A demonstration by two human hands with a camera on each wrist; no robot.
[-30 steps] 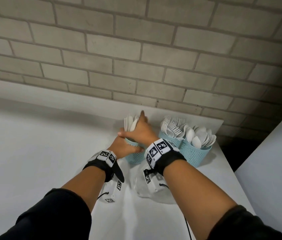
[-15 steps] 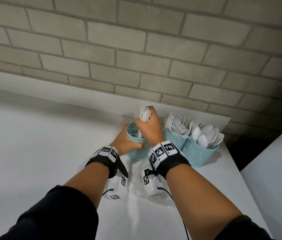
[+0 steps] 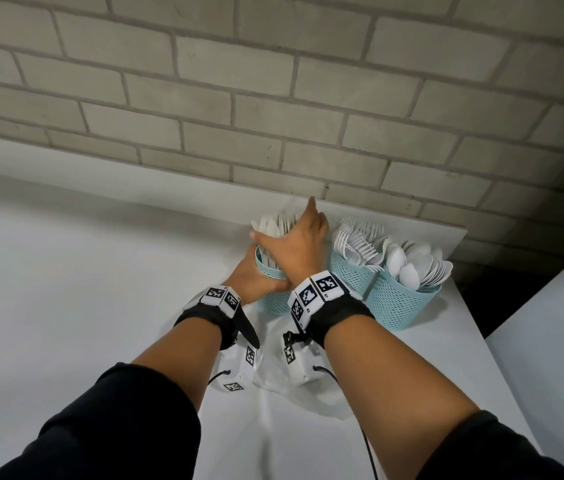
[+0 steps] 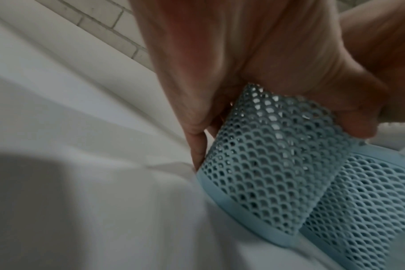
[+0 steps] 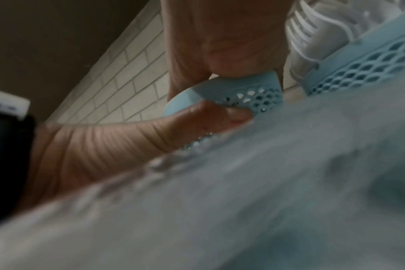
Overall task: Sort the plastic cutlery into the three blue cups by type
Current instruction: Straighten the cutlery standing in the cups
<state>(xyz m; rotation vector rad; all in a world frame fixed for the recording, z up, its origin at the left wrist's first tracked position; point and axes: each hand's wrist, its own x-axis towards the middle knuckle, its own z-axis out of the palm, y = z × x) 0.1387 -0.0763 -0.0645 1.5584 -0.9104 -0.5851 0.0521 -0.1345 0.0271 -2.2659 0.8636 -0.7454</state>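
Note:
Three blue mesh cups stand at the table's back right. My left hand [image 3: 252, 278] grips the side of the left cup [image 3: 275, 296], thumb across the mesh [image 4: 266, 164]. White knives [image 3: 270, 225] stand in this cup. My right hand [image 3: 296, 242] lies over them with the index finger straight toward the wall and the thumb stretched left; its palm sits above the rim [image 5: 254, 89]. The middle cup [image 3: 349, 275] holds forks [image 3: 356, 240]. The right cup [image 3: 398, 303] is full of spoons [image 3: 415, 268].
A crumpled clear plastic bag [image 3: 273, 379] lies on the white table [image 3: 65, 271] under my wrists. The brick wall [image 3: 273, 98] rises just behind the cups. The table ends right of the spoon cup, with a dark gap and another white surface [image 3: 550, 358] beyond.
Half a second ago my right hand gripped a bundle of knives above the left cup. Now the knives stand in the cup and the hand is spread flat over them.

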